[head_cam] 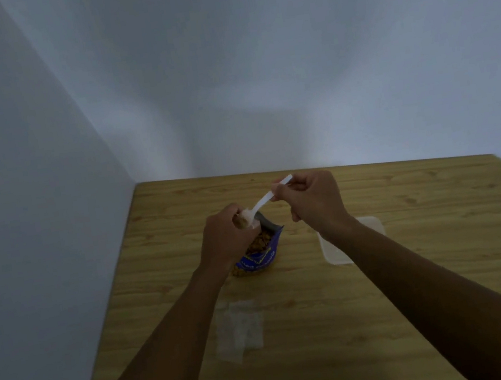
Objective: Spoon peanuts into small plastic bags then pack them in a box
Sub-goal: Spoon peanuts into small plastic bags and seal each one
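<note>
Against the corner where two pale walls point(224, 63) meet stands a wooden desk point(416, 262), its grain running side to side, and it carries everything in view. Two bare forearms reach in from the near edge, the left forearm point(156, 350) slanting up toward the middle and the right forearm point(436, 292) crossing over the near left corner of a clear plastic box point(338, 253), which lies flat and open on the right half of the desk, well apart from the rest. Close to the near edge, between the forearms, a few small clear plastic bags point(239, 329) lie flat on the wood, overlapping one another. Beyond them, about the middle of the desk, a blue peanut bag point(260, 255) stands with its mouth open and tilted to the right. The left hand point(222, 238) hangs over the left side of that mouth with its fingers curled inward; something pale shows at the fingertips, but it is too blurred to tell whether the hand grips a small bag or anything else. The right hand point(312, 200) is raised above the desk to the right of the bag and pinches the upper handle of a white plastic spoon point(262, 202) between thumb and fingers. The spoon slants down to the left, its bowl meeting the left fingertips just above the bag's mouth. Brown peanuts point(259, 244) fill the opening below.
</note>
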